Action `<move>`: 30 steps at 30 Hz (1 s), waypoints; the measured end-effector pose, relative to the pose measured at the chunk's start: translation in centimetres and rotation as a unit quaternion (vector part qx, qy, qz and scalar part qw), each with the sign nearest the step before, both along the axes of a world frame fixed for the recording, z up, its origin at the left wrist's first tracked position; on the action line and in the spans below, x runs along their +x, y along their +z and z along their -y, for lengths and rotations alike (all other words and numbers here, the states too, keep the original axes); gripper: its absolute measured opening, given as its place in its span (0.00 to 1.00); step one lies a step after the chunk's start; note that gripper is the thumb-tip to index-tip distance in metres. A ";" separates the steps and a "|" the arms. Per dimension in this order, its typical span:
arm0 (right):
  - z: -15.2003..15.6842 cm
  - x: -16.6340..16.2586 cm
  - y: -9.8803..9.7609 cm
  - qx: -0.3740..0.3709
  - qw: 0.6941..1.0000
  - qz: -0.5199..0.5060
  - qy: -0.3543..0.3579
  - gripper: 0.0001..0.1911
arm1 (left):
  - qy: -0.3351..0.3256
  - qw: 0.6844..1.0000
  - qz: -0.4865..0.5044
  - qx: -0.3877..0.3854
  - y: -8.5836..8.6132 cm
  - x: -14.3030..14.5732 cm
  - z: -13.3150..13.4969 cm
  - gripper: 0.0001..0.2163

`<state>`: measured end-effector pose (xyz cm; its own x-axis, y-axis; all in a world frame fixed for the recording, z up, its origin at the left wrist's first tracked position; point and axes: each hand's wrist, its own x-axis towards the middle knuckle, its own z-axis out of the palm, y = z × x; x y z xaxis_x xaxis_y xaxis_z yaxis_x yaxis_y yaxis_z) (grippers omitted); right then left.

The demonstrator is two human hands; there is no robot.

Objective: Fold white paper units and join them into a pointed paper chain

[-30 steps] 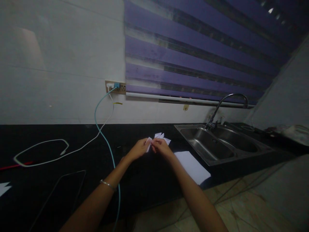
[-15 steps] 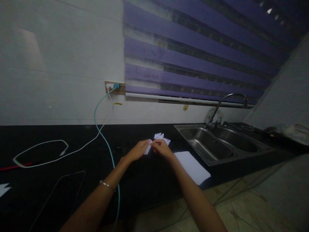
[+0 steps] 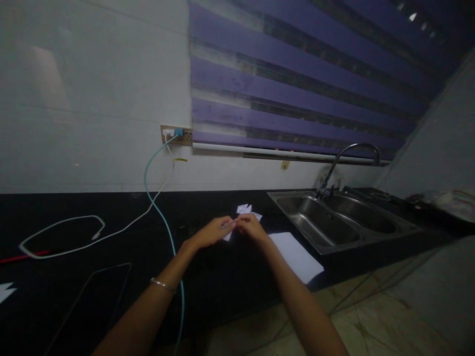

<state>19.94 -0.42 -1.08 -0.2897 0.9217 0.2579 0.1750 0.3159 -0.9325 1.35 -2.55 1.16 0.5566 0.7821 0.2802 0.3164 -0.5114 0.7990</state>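
Note:
My left hand (image 3: 215, 231) is closed on a small piece of folded white paper (image 3: 227, 236), held just above the black countertop. My right hand (image 3: 249, 226) pinches the same paper from the other side, its fingertips close to those of my left. Much of the paper is hidden by my fingers; a thin edge shows on top and a corner below. Right behind my hands lie several small folded paper pieces (image 3: 244, 208). A stack of white paper sheets (image 3: 295, 257) rests beside my right forearm.
A steel double sink (image 3: 322, 222) with a curved faucet (image 3: 343, 153) is set into the counter (image 3: 208, 296) at right. A teal cable (image 3: 167, 225) and a white cable (image 3: 122, 230) run from the wall socket (image 3: 181, 135). A dark flat rectangular object (image 3: 92, 306) and a red stick-like object (image 3: 24, 256) lie at left.
The folded paper has tilted between my hands, so its broad face shows less and a thin edge appears on top. My hands have drawn slightly closer together.

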 end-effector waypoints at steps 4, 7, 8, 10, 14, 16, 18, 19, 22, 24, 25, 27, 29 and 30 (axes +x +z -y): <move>0.1 -0.1 0.2 -0.004 1.000 -0.011 -0.006 0.12 | 0.002 0.998 0.022 -0.061 -0.2 -0.1 -0.5 0.25; 0.1 -0.3 0.1 -0.015 1.000 -0.016 -0.008 0.12 | -0.003 0.998 0.008 -0.069 -0.6 0.0 -1.0 0.23; 0.1 -0.4 0.0 -0.021 1.000 -0.015 -0.011 0.11 | -0.011 0.998 0.000 -0.065 -0.8 0.0 -1.1 0.21; 0.1 -0.5 -0.1 -0.036 0.999 -0.018 -0.015 0.10 | -0.026 0.998 -0.007 -0.062 -1.2 0.0 -1.4 0.19; 0.2 -0.4 0.0 -0.054 0.998 -0.025 -0.008 0.10 | -0.043 0.997 0.004 -0.069 -1.7 -0.1 -1.8 0.18; 0.5 -0.3 0.3 -0.038 0.999 -0.016 0.010 0.11 | -0.045 0.996 0.009 -0.073 -1.6 -0.2 -1.8 0.18; 0.8 -0.2 0.6 -0.023 0.999 -0.009 0.039 0.11 | -0.043 0.996 0.015 -0.082 -1.4 -0.3 -1.5 0.19; 1.0 -0.2 0.8 -0.023 0.998 -0.007 0.055 0.12 | -0.040 0.995 0.019 -0.090 -1.3 -0.4 -1.4 0.19; 1.3 -0.1 1.1 -0.036 0.994 -0.017 0.101 0.14 | -0.042 0.993 0.034 -0.108 -1.0 -0.5 -1.0 0.19; 1.4 -0.2 1.3 -0.048 0.991 -0.033 0.119 0.17 | -0.048 0.992 0.044 -0.105 -1.0 -0.5 -1.0 0.19; 1.4 -0.3 1.3 -0.053 0.990 -0.041 0.121 0.18 | -0.049 0.993 0.048 -0.097 -1.1 -0.5 -1.0 0.19; 1.5 -0.4 1.3 -0.059 0.990 -0.046 0.117 0.19 | -0.038 0.995 0.053 -0.072 -1.2 -0.5 -1.2 0.18; 1.6 -0.4 1.3 -0.053 0.992 -0.042 0.108 0.18 | -0.025 0.997 0.052 -0.051 -1.4 -0.4 -1.4 0.18; 1.6 -0.4 1.3 -0.046 0.993 -0.037 0.104 0.17 | -0.020 0.998 0.052 -0.042 -1.4 -0.4 -1.5 0.17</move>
